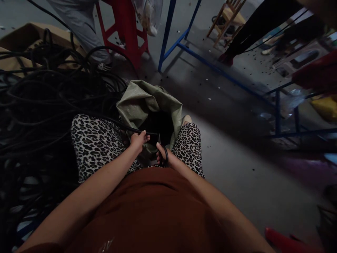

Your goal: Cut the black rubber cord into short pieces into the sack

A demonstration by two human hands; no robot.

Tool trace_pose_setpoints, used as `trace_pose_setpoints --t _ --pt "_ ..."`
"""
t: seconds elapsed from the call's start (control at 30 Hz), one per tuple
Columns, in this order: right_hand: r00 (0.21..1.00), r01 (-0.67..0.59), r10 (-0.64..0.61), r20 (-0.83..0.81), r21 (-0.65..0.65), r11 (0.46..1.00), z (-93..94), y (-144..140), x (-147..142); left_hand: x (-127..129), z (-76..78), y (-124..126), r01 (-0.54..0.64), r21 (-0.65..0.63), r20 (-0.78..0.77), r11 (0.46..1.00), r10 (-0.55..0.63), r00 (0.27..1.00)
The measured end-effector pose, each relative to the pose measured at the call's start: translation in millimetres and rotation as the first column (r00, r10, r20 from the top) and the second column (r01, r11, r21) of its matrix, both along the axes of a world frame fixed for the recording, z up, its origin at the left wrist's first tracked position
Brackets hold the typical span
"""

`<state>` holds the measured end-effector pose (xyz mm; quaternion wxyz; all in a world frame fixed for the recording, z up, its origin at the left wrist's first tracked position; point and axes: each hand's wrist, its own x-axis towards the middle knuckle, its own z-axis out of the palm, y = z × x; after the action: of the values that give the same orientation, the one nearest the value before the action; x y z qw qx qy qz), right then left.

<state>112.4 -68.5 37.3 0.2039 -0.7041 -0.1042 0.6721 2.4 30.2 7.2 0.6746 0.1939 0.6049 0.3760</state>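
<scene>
**Cable meets scissors over an open sack**

A seated person in leopard-print trousers works above a green woven sack (147, 102) that stands open between the knees; the left hand (138, 140) is closed around a black cable (116, 123), which runs in from a large tangle of cables (44, 105) heaped at the person's left and crosses the sack's mouth; the right hand (164, 158) has its fingers through the loops of a pair of dark scissors (159, 149), held upright with the blades pointing toward the cable; in the dim light it is hard to tell how far the blades stand apart, though they appear nearly together. For a clean cut, the cable is best kept taut and level over the opening, the left fingers well back from the blades, so that the cut piece drops inside. A red stool (126, 31) and a blue metal frame (184, 38) stand on the grey floor beyond, beside another person's pale trouser leg (81, 24).
</scene>
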Motion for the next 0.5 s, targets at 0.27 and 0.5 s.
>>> trace_pose_setpoints --t 0.27,0.5 --pt "0.998 -0.062 0.062 -0.022 0.012 0.998 -3.8 0.0 -1.3 2.1 3.2 -1.6 0.021 -0.004 0.01 1.0 -0.021 1.0" --pt "0.997 -0.043 0.043 -0.059 0.006 0.999 -0.9 1.7 -0.2 3.4 2.3 -7.6 0.04 -0.02 0.026 0.999 -0.04 0.999"
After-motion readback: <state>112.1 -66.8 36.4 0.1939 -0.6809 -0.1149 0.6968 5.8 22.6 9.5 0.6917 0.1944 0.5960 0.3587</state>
